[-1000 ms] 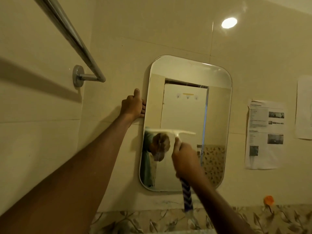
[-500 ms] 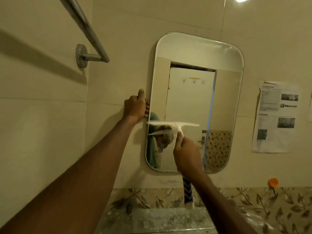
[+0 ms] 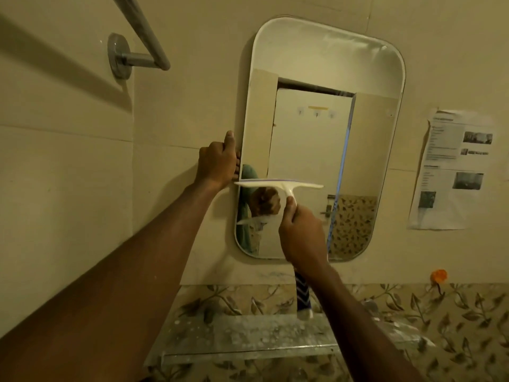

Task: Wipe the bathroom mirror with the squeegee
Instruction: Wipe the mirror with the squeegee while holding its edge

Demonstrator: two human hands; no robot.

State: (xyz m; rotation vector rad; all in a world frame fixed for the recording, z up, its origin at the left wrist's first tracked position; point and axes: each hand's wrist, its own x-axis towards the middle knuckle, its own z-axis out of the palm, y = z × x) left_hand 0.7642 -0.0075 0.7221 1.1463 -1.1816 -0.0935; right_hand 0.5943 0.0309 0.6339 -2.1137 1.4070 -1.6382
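Note:
A tall mirror (image 3: 316, 67) with rounded corners hangs on the beige tiled wall. A white squeegee (image 3: 278, 185) lies with its blade level across the mirror's lower left half. My right hand (image 3: 301, 234) grips its handle from below. My left hand (image 3: 217, 161) holds the mirror's left edge, fingers curled behind the rim, thumb up. The glass reflects a door, my hand and the squeegee.
A chrome towel bar (image 3: 143, 31) juts out at the upper left. A glass shelf (image 3: 242, 340) sits below the mirror, with a blue-and-white striped object (image 3: 302, 296) standing on it. Printed paper (image 3: 454, 169) is stuck to the wall at right. An orange hook (image 3: 438, 276) is at lower right.
The camera has tilted down, so the mirror sits higher in view. The squeegee has moved up the glass relative to the mirror. My left hand stays on the mirror's edge.

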